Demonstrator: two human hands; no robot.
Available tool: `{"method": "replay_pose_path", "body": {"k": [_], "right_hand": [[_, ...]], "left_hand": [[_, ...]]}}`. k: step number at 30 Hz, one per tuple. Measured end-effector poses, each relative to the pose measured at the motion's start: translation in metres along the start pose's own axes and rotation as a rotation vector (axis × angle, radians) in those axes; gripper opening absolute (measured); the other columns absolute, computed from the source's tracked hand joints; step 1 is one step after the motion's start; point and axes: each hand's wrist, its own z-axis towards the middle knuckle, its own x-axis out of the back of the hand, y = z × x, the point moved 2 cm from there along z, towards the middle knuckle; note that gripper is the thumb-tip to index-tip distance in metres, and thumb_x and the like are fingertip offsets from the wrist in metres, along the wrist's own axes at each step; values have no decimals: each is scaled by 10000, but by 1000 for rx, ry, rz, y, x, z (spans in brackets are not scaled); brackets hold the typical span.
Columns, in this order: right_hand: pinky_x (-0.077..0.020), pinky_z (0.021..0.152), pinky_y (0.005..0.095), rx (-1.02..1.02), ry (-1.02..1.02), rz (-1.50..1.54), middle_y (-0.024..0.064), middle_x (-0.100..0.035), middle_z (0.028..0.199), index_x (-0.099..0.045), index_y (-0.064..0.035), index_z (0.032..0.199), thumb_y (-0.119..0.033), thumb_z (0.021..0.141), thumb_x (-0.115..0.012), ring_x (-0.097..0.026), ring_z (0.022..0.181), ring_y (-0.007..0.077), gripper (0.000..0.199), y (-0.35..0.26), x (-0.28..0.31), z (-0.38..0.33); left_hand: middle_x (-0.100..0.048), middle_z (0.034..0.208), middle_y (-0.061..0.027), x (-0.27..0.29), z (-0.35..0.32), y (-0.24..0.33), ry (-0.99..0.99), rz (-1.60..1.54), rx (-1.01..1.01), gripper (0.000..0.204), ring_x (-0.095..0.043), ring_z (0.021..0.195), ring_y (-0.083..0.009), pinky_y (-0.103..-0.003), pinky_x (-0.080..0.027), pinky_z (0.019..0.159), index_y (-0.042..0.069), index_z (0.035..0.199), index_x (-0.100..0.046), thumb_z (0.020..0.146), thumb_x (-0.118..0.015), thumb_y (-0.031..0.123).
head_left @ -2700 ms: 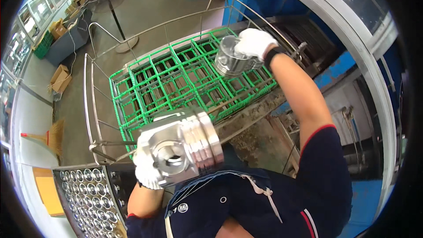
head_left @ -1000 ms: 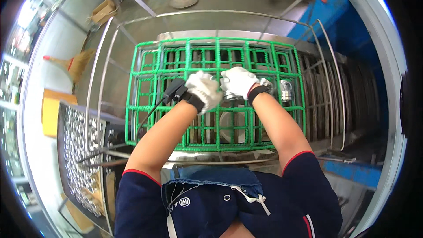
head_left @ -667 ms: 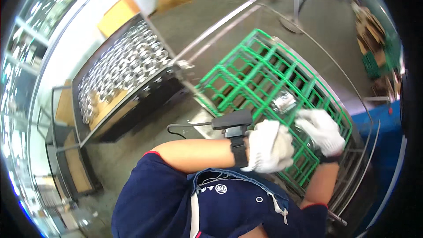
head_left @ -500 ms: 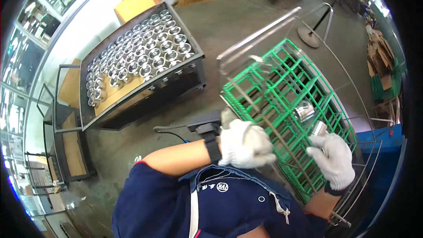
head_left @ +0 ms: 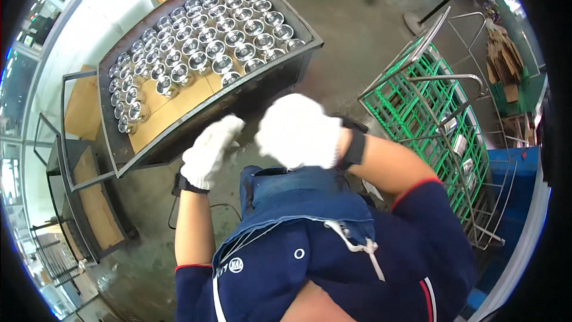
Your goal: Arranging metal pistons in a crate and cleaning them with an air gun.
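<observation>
My left hand point(head_left: 211, 150), in a white knit glove, is in front of the near edge of a dark metal trolley tray point(head_left: 223, 92). Its fingers reach up and to the right, with no object visible in them. My right hand point(head_left: 301, 133), gloved the same way, is raised beside it, to its right. Only the back of that glove shows; its fingers are turned away and hidden. In the tray, rows of shiny metal cups point(head_left: 199, 59) stand close together on a brown cardboard sheet point(head_left: 156, 120). The cardboard is bare along the near side.
At right stands a green wire rack point(head_left: 393, 113) in a metal-framed cart point(head_left: 444, 77), with several shiny cups point(head_left: 459, 144) inside. A round-based stand point(head_left: 411, 22) and stacked cardboard point(head_left: 505, 62) are behind it. An empty-handled dark cart point(head_left: 98, 206) is at far left.
My view and body have turned left, toward the tray. Both hands have moved away from the green rack, where my right hand was beside a cup, and are now before the tray.
</observation>
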Motion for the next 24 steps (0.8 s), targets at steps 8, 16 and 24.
{"method": "replay_pose_path", "body": {"k": [8, 16, 24], "right_hand": [[-554, 613, 447, 216, -773, 167, 103, -754, 817, -796, -118, 825, -246, 763, -712, -724, 766, 298, 165, -54, -87, 122], [-562, 588, 450, 874, -623, -74, 80, -749, 794, -793, -124, 786, -266, 783, -726, -722, 728, 265, 158, -25, -175, 166], [-493, 967, 383, -20, -413, 665, 101, -640, 1205, -604, -127, 1269, -269, 996, -449, -620, 1114, 213, 345, 75, -253, 181]], "left_hand": [[-576, 1381, -166, 25, 46, -2, -662, -424, 371, 705, -565, 1233, -233, -365, -426, 1070, -18, 1470, -435, 1047, -388, 545], [-557, 1403, -178, 61, 100, 38, -808, -534, 337, 804, -561, 1261, -234, -374, -428, 1109, -97, 1450, -399, 852, -801, 260], [-677, 1219, -65, 85, 165, 67, -431, 65, 9, 651, -636, 1018, -114, -246, -489, 933, 41, 1374, -582, 806, -805, 268]]}}
